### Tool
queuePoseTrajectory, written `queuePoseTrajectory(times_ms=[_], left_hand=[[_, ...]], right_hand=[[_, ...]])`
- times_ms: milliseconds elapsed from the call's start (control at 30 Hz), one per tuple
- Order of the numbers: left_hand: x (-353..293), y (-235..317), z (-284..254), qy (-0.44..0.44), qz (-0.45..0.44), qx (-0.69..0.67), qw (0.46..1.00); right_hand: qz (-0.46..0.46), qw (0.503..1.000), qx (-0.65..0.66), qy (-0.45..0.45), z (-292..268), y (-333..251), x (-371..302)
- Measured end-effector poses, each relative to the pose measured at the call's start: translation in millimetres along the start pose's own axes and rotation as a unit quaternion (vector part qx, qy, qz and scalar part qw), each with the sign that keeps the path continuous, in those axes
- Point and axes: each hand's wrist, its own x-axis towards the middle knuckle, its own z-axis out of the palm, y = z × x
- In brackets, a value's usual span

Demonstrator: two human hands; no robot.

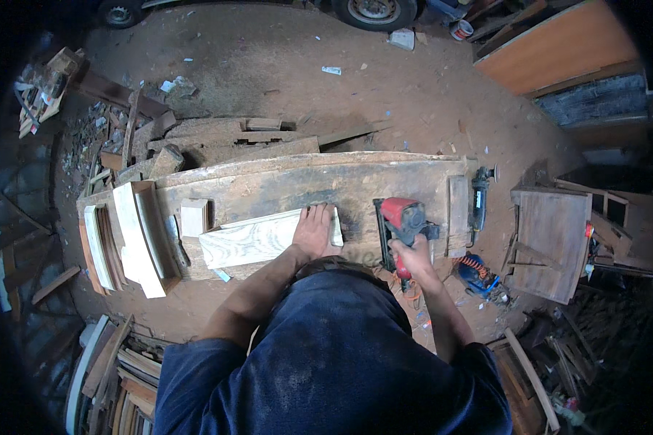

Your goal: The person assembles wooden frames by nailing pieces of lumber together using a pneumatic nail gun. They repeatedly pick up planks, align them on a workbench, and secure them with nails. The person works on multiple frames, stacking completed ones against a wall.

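A pale wooden board (250, 238) with bold grain lies lengthwise on the worn workbench (268, 177). My left hand (314, 228) grips it near its right end, the fingers reaching to the far edge. In my right hand (412, 254) is the handle of a red and black nail gun (403, 214), held over the bench to the right of the board, with a gap between them. A small wood block (196, 217) rests just left of the board. What the gun's nose touches cannot be made out.
Stacked planks (144, 235) cover the bench's left end. An angle grinder (479, 199) lies at its right end, beside a wood strip (456, 206). A blue air compressor (476, 278) with an orange hose stands on the floor. Scrap timber (127, 380) flanks me; a vehicle wheel (374, 9) shows far off.
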Motion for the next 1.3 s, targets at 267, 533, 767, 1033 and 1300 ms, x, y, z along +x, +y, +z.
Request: queuePoseTrajectory(times_ms=[267,533,767,1033,1300], left_hand=[[0,-8,-3,0.023,0.013,-0.047,0.999],[-6,-13,-7,0.038,0.031,-0.057,0.997],[-7,-10,-16,0.013,0.028,-0.031,0.999],[-9,-10,-14,0.004,0.03,-0.001,1.0],[-8,-9,-16,0.004,0.024,0.006,1.0]], right_hand=[[0.014,0.968,-0.228,-0.107,34,-48,-19],[-0.039,0.96,-0.266,-0.085,62,-43,-19],[-0.084,0.954,-0.279,-0.066,70,-35,-18],[-0.075,0.951,-0.295,-0.051,73,-30,-18],[-0.094,0.937,-0.331,-0.057,76,-38,-21]])
